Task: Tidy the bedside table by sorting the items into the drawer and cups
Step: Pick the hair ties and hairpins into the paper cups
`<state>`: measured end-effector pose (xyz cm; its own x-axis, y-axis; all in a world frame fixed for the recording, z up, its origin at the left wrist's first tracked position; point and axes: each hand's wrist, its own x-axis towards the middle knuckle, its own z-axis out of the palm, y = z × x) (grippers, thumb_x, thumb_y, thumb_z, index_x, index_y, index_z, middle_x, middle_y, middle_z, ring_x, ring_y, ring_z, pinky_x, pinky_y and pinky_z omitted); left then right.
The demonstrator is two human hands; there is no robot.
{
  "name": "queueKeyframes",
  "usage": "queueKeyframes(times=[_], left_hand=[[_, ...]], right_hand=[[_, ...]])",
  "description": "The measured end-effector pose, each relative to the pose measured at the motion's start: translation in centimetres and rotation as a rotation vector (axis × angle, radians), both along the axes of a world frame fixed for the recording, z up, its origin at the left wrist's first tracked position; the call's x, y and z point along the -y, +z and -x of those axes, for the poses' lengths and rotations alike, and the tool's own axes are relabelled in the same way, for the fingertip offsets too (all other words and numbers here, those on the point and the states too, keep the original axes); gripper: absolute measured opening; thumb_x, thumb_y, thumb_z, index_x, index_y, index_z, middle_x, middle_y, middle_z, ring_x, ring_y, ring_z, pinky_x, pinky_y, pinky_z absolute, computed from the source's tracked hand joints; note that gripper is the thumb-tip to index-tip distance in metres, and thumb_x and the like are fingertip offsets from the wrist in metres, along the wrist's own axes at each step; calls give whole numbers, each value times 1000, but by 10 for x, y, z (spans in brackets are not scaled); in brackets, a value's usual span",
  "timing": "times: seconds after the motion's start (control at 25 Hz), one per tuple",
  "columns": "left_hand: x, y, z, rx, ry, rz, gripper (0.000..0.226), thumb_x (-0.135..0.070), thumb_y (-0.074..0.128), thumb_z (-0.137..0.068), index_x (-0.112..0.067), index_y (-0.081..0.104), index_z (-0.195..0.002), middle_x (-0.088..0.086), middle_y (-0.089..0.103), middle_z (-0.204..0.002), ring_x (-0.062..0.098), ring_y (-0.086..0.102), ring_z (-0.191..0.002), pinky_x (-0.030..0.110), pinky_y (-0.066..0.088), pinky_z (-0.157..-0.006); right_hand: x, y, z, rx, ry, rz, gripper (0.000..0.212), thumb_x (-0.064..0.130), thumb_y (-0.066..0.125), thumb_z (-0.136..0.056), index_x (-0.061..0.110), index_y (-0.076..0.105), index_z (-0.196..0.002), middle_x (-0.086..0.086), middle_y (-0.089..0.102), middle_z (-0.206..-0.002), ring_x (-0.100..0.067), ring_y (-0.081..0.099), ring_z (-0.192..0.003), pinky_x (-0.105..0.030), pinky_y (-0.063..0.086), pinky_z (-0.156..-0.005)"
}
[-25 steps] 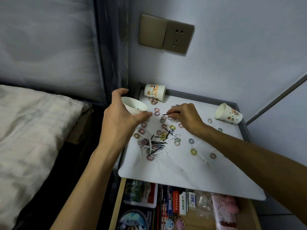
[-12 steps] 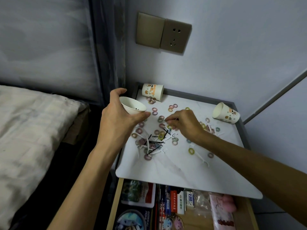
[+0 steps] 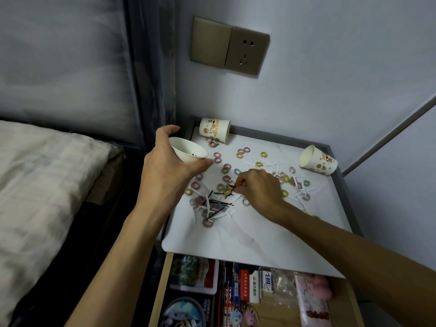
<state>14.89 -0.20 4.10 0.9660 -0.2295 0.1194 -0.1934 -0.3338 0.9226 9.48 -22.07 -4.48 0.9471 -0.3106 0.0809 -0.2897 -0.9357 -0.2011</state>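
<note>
My left hand (image 3: 168,171) grips a white paper cup (image 3: 188,151), tilted, above the left edge of the bedside table top (image 3: 247,237). A dark pin lies inside the cup. My right hand (image 3: 258,188) is down on the pile in the middle and pinches a black hairpin (image 3: 230,186). More black hairpins (image 3: 220,202), white floss picks (image 3: 208,208) and several small coloured hair rings (image 3: 240,151) lie scattered on the white top. Two printed paper cups lie on their sides, one at the back left (image 3: 214,130), one at the right (image 3: 317,160).
The drawer (image 3: 160,291) below the top stands open, holding packets, pens and a pink pack. A bed (image 3: 42,185) lies close on the left. A wall switch and socket (image 3: 230,46) are above the table. A grey raised rim (image 3: 346,199) borders the table's right side.
My right hand moved from near the cup back down to the pile and pinched another black hairpin. My left hand kept the cup in about the same place.
</note>
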Motion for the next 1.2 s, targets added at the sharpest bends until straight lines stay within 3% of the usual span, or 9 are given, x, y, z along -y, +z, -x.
queueKeyframes(times=[0.2,0.28,0.44,0.6,0.76,0.84,1.0,1.12,1.2], left_hand=[[1,-1,0,0,-10,0,87,-39,86,-66,-26,40,-139,-8,49,-113,11,49,-99,12,39,-70],[1,-1,0,1,-10,5,86,-39,86,-66,-27,41,-138,-8,50,-112,9,50,-97,4,37,-62],[0,-1,0,-10,-14,-3,86,-39,86,-66,-27,41,-138,-8,51,-112,9,50,-95,4,37,-58],[2,-3,1,-26,-37,-6,86,-37,87,-66,-28,41,-138,-7,52,-109,10,52,-91,4,40,-54],[7,-5,4,-19,-97,-56,90,-36,89,-64,-29,39,-139,-6,54,-110,15,56,-97,20,44,-72],[11,-7,6,-13,-139,-88,93,-35,90,-62,-30,37,-139,-6,55,-110,11,56,-90,12,43,-66],[14,-6,8,-1,-205,-125,93,-30,90,-62,-32,37,-138,-12,58,-100,-2,55,-77,2,40,-55],[13,-4,8,-7,-182,-90,91,-28,90,-62,-30,39,-137,-21,52,-91,-8,51,-77,1,39,-58],[9,-3,7,-12,-144,-64,90,-29,90,-62,-30,40,-137,-23,51,-92,-8,51,-79,2,41,-60]], right_hand=[[-4,2,-8,-69,191,329,14,1,73,-71,6,62,-63,-11,60,-74,-30,57,-73,-32,29,-57],[1,8,-8,-54,218,334,8,-2,67,-74,5,65,-72,-11,61,-80,-29,55,-77,-32,28,-63],[21,22,-15,32,86,144,6,5,61,-89,6,66,-92,-10,64,-96,-27,58,-86,-33,43,-69],[37,41,-16,8,-16,-95,11,12,58,-92,19,66,-90,-2,71,-82,-16,65,-70,-31,52,-67],[18,88,-18,165,204,-357,13,17,67,-90,19,76,-98,9,73,-83,0,65,-75,-11,47,-69],[-4,111,-22,152,351,-441,12,17,72,-86,20,78,-96,12,73,-85,1,67,-78,-11,47,-71],[-40,124,-27,-1,578,-381,18,14,75,-82,16,77,-100,4,75,-92,-4,69,-82,-16,52,-77],[-26,116,-28,92,459,-543,18,13,71,-86,16,74,-104,3,74,-93,-6,68,-77,-18,53,-72],[-8,99,-25,107,312,-514,16,14,69,-88,16,73,-103,11,70,-90,2,63,-71,-14,49,-68]])
